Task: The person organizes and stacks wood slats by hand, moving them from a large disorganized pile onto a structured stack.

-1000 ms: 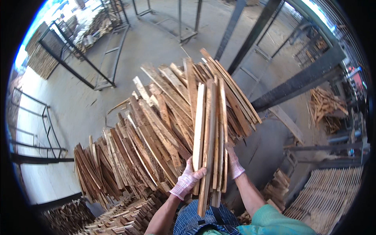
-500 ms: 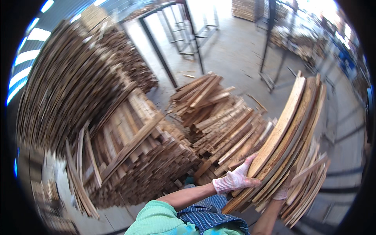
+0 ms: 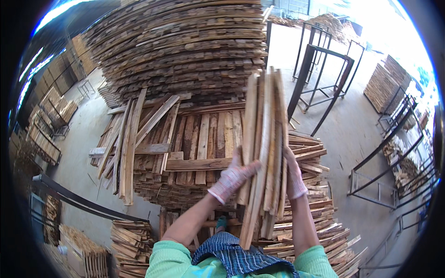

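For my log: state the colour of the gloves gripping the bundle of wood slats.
White knit gloves with pinkish-red cuffs, on left hand and right hand; head view.

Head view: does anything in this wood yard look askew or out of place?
Yes. On the low stack, several slats lean diagonally off its left edge instead of lying flat, with one plank laid crosswise. The bundle of slats, gripped by the left hand and right hand, has uneven ends.
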A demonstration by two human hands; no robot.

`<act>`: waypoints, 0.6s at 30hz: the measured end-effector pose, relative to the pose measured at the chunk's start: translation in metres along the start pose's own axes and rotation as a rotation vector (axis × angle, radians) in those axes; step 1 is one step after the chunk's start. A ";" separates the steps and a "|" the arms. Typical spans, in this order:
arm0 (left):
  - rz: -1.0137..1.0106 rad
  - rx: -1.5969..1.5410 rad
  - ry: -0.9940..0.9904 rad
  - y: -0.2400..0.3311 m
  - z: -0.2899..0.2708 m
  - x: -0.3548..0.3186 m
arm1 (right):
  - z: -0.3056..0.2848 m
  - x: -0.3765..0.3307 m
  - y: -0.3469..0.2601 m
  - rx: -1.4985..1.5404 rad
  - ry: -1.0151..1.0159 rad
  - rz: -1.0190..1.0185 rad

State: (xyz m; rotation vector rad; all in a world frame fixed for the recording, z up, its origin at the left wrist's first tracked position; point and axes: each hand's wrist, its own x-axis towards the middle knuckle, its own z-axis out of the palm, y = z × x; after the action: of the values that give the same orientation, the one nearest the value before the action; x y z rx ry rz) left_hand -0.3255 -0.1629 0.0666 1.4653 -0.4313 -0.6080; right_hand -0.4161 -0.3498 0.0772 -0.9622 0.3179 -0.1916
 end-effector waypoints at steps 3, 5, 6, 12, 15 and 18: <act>-0.038 -0.090 0.063 0.033 -0.039 0.024 | 0.023 0.082 0.009 -0.150 -0.044 0.011; -0.192 0.279 0.137 0.037 -0.094 0.047 | 0.049 0.137 0.016 -0.320 -0.085 0.151; -0.335 0.554 0.164 0.043 -0.109 0.065 | 0.061 0.153 0.023 -0.639 -0.014 0.035; -0.603 1.179 0.117 0.027 -0.182 0.106 | 0.038 0.206 0.056 -1.212 0.153 0.064; -0.524 1.036 0.137 0.023 -0.203 0.110 | 0.030 0.205 0.046 -1.210 0.104 0.008; -0.399 0.538 0.205 -0.030 -0.260 0.104 | 0.031 0.201 0.049 -1.391 0.161 0.026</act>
State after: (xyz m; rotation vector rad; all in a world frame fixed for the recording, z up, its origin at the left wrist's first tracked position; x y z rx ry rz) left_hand -0.0883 -0.0237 0.0078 2.1355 -0.1393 -0.6757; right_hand -0.2163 -0.3582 0.0168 -2.3193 0.6312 0.0084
